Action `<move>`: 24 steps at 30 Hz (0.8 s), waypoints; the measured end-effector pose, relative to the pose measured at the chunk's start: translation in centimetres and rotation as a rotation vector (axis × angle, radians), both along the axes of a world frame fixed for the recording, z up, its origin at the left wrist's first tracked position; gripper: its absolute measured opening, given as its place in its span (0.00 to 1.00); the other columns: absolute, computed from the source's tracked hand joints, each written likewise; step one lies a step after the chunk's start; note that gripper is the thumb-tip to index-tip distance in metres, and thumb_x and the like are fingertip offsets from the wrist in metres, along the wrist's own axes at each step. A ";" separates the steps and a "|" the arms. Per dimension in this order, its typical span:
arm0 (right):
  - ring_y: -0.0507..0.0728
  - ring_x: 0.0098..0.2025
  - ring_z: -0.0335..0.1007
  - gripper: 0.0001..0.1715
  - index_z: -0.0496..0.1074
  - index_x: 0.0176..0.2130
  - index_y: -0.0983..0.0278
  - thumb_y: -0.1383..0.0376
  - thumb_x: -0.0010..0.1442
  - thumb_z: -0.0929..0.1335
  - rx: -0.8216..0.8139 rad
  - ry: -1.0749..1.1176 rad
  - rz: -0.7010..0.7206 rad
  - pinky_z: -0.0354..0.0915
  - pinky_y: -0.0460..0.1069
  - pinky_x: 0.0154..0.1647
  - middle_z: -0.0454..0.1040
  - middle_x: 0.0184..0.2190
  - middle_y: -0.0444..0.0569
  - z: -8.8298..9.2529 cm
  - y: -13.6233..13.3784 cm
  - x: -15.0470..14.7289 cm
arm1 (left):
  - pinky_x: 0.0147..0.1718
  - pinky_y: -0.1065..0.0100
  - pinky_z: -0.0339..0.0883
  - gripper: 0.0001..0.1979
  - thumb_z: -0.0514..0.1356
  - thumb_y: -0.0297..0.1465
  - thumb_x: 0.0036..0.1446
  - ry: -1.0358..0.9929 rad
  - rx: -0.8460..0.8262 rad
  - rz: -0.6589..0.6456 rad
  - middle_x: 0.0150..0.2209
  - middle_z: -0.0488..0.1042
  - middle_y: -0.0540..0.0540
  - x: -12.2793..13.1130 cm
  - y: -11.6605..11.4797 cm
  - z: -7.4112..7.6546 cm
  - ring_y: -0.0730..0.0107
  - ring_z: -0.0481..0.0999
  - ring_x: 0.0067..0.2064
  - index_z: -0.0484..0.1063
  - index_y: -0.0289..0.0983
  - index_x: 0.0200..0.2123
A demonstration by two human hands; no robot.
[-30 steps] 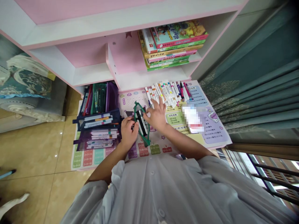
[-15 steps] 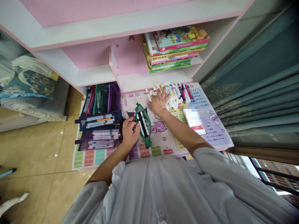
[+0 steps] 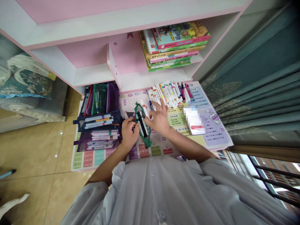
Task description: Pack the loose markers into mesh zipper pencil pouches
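Observation:
A green-edged zip pouch (image 3: 147, 143) lies unzipped on the desk mat, with black and white markers (image 3: 142, 125) inside. My left hand (image 3: 130, 133) is closed on the pouch's left edge; its fingertips are partly hidden. Over the pouch's right side, my right hand (image 3: 160, 119) pinches a white marker (image 3: 145, 110) with an orange-red band between thumb and finger, its other fingers raised. Beyond that hand, a heap of mostly white markers (image 3: 167, 93) covers the mat's back part, with a few purple and pink ones at its right end.
Dark mesh pouches full of pens (image 3: 100, 122) are stacked at the desk's left. A phone (image 3: 194, 120) lies on the right of the printed mat (image 3: 168, 142). Books (image 3: 175, 47) sit on the shelf (image 3: 154, 78) behind. A curtain (image 3: 253, 93) hangs at the right.
My right hand has moved from the marker heap left and nearer to the pouch, bringing a white marker with it. My left hand stays at the pouch's edge.

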State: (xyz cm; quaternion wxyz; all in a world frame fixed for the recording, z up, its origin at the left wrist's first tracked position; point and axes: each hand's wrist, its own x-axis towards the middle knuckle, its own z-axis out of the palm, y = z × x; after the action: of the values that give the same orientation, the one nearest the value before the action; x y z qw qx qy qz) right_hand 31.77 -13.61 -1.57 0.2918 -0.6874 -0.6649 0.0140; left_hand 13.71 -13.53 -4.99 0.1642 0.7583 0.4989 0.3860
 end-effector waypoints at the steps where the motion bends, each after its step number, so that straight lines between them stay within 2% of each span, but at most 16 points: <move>1: 0.77 0.72 0.45 0.13 0.71 0.21 0.63 0.61 0.54 0.69 -0.011 -0.003 0.023 0.52 0.73 0.64 0.68 0.62 0.54 0.0 -0.8 -0.3 | 0.54 0.55 0.68 0.10 0.58 0.34 0.63 -0.004 0.003 0.000 0.44 0.76 0.42 0.0 0.0 0.0 0.59 0.74 0.52 0.70 0.40 0.29; 5: 0.77 0.71 0.46 0.11 0.74 0.22 0.63 0.62 0.53 0.70 -0.084 -0.024 0.059 0.52 0.73 0.64 0.68 0.63 0.55 -0.1 -2.6 -1.3 | 0.53 0.56 0.68 0.10 0.58 0.34 0.63 -0.021 0.019 -0.002 0.44 0.76 0.43 0.1 0.1 -0.2 0.60 0.74 0.51 0.70 0.40 0.29; 13: 0.77 0.72 0.43 0.11 0.81 0.30 0.61 0.59 0.56 0.69 -0.252 -0.081 0.077 0.48 0.75 0.66 0.65 0.65 0.55 -0.2 -2.7 -1.9 | 0.54 0.54 0.68 0.09 0.58 0.35 0.63 -0.015 0.004 0.005 0.45 0.76 0.42 0.1 0.0 -0.3 0.59 0.74 0.52 0.71 0.40 0.30; 20: 0.78 0.72 0.43 0.14 0.82 0.32 0.61 0.56 0.59 0.69 -0.315 -0.122 0.087 0.47 0.76 0.66 0.63 0.67 0.56 -0.3 -2.6 -2.1 | 0.54 0.54 0.68 0.10 0.58 0.36 0.63 -0.001 -0.014 0.004 0.45 0.76 0.41 0.0 0.0 0.0 0.58 0.74 0.52 0.70 0.40 0.30; 24: 0.77 0.71 0.46 0.19 0.81 0.30 0.60 0.52 0.62 0.68 -0.289 -0.092 0.092 0.48 0.76 0.65 0.66 0.65 0.55 -0.3 -2.4 -2.0 | 0.54 0.55 0.68 0.10 0.57 0.35 0.63 0.001 -0.008 -0.006 0.45 0.76 0.42 0.0 -0.1 0.2 0.59 0.74 0.52 0.70 0.40 0.29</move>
State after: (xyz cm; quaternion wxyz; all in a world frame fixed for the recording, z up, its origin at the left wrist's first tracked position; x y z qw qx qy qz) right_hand 29.80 -15.99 -1.87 0.1580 -0.6911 -0.6994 0.0914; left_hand 13.72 -13.59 -4.84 0.1682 0.7592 0.4984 0.3834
